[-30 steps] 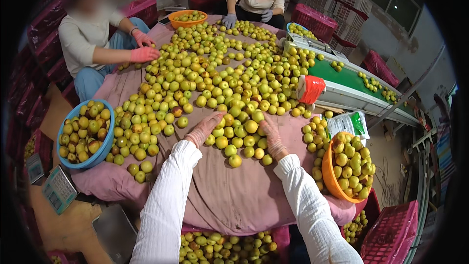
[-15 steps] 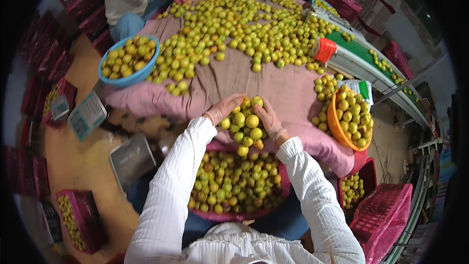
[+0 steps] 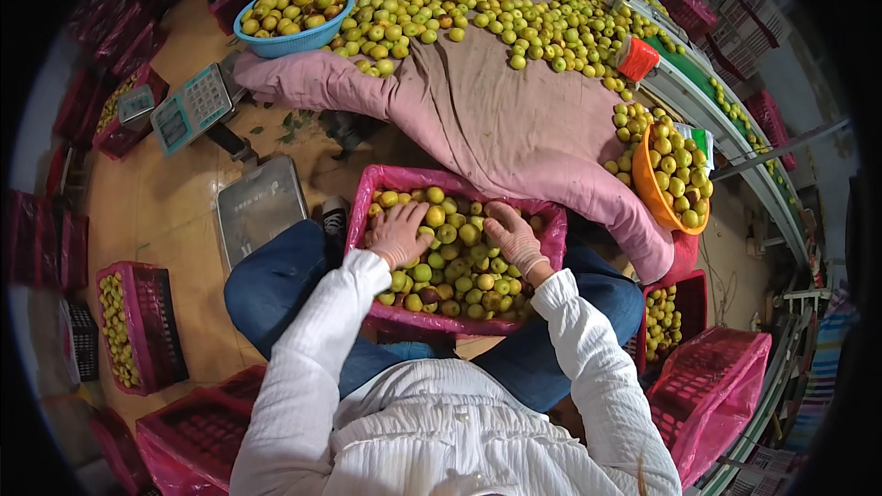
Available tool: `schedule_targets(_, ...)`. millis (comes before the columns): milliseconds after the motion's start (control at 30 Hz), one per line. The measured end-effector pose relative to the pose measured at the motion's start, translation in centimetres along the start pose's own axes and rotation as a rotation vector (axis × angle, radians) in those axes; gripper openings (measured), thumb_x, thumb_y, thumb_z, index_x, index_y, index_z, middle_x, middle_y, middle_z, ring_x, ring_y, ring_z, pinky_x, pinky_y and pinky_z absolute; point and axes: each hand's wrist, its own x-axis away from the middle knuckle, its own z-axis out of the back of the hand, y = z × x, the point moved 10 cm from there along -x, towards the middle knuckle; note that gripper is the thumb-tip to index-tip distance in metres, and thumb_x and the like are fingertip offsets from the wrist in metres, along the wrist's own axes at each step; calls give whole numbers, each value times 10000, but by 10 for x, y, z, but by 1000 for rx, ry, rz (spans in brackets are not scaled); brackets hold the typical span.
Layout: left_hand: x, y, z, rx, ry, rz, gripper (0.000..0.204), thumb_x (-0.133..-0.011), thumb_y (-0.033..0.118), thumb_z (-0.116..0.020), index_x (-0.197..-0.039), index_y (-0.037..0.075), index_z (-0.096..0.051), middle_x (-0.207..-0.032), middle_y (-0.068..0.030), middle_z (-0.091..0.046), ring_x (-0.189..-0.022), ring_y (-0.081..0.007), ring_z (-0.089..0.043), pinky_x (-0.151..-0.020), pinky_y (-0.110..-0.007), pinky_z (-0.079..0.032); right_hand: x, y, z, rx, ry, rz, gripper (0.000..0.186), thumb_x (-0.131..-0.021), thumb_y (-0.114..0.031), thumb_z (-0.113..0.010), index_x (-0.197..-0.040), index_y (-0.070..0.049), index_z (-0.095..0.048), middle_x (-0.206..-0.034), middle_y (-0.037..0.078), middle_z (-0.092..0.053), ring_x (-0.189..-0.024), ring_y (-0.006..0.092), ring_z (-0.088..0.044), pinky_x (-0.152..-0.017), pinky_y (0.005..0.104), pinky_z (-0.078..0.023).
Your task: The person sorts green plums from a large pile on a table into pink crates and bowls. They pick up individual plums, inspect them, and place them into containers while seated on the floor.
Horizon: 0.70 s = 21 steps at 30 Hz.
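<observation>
- Left hand (image 3: 397,231) lies palm-down on the yellow-green fruits (image 3: 450,262) in the pink-lined crate (image 3: 551,237) between the person's knees; fingers spread wide, pressing flat, nothing gripped.
- Right hand (image 3: 514,237) likewise flat on the fruit at the crate's right side, fingers loosely splayed, holding nothing that shows.
- The crate sits just below the near edge of the pink cloth (image 3: 514,129) and is close to full.
- Judgement on doing the step well: spread the load with flat palms, pushing fruit from the middle toward the corners; keep pressure light so skins do not bruise; keep the liner's rim folded outward so no fruit slips behind it.
- Versus half a second ago: both hands then cupped a cluster of fruit at the cloth's edge, above the crate; now that cluster is in the crate and the hands rest on the pile inside.
- Versus one second ago: hands were out on the cloth, raking fruit from the main heap (image 3: 496,0); view has since tipped down toward the lap.
- Orange basket (image 3: 646,186) and blue basin (image 3: 276,42) remain loaded, untouched.
</observation>
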Motion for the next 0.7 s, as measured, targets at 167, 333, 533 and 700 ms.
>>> schedule_targets(167, 6, 57, -25, -83, 101, 31, 678, -918, 486, -533, -1514, 250, -314, -1577, -44, -294, -1468, -303, -214, -1119, -704, -101, 27, 20, 5, 18, 50, -19, 510, -925, -338, -651, -1360, -95, -541, -1278, 137, -640, -1141, 261, -632, -985, 351, -467)
schedule_targets(333, 6, 116, -92, -517, -86, -77, 621, -943, 434, -449, -1512, 202, -356, -1617, -42, -222, -1480, -332, -176, -1090, -697, -170, 50, 1, 12, 466, 51, 2, 528, -900, -309, -662, -1371, -114, -525, -1368, 148, -561, -1264, 339, -533, -1042, 387, -442)
schedule_targets(533, 54, 170, -118, -354, -148, -305, 547, -953, 475, -431, -1452, 253, -459, -1524, -127, -381, -1481, -361, -158, -1107, -717, -77, 73, 8, -5, 940, -97, 163, 469, -899, -340, -627, -1344, -222, -538, -1450, 97, -469, -1285, 423, -458, -1040, 486, -434)
schedule_targets(700, 85, 93, -71, -379, 45, -347, 553, -944, 447, -487, -1470, 292, -421, -1544, 8, -386, -1435, -322, -261, -1116, -687, -89, 83, 33, -24, 1033, -365, 173, 413, -907, -386, -574, -1299, -256, -579, -1391, 24, -518, -1302, 394, -438, -1077, 465, -392)
